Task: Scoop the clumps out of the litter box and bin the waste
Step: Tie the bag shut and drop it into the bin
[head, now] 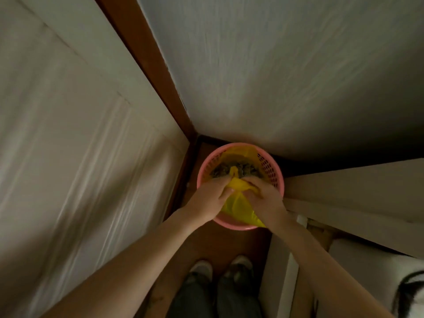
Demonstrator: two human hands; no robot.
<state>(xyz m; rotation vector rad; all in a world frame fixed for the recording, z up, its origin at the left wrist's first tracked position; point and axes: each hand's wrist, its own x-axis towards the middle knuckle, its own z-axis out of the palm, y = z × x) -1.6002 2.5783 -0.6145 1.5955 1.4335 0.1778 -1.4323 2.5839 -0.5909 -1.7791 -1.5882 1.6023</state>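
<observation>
Door: a pale panelled door (pixel 75 143) fills the left side of my view, its raised mouldings running down toward the corner.
Frame: a brown wooden door frame (pixel 146 65) stands between the door and the wall.
Wall: a white wall (pixel 286 72) rises ahead of me, shadowed toward the right.
Floor: reddish-brown floor (pixel 220 244) under me, dim.
Feet: my shoes (pixel 220 268) point at the corner, with grey trouser legs (pixel 213 299) below them.
Right side: pale furniture panels (pixel 358 193) close beside me; what they belong to I cannot tell.
</observation>
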